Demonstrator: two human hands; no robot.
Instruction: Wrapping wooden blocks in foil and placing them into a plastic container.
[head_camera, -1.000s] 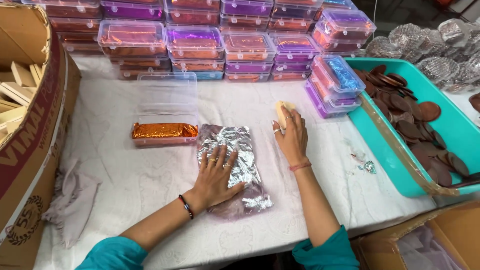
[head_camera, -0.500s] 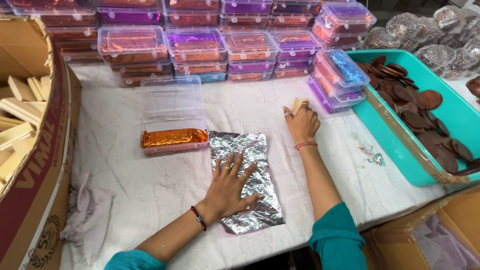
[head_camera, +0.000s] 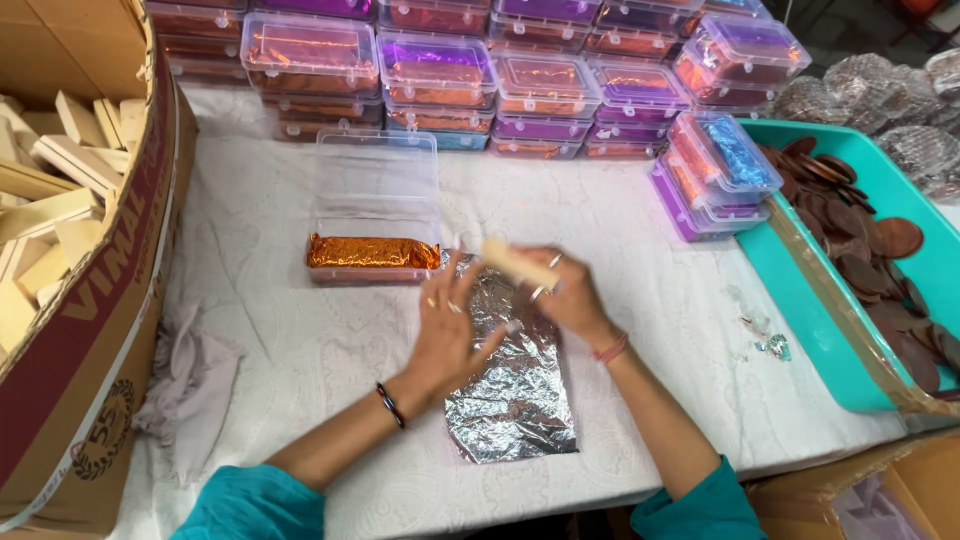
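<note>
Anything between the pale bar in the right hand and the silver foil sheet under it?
Nothing visible. The right hand holds the pale bar just above the far end of the silver foil sheet. The left hand rests on the foil's left edge, beside the bar, not under it.

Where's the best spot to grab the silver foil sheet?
Probably the near right corner of the silver foil sheet, pinched from the front edge: it lies flat and bare there, while the left hand and right hand cover its far end.
</note>
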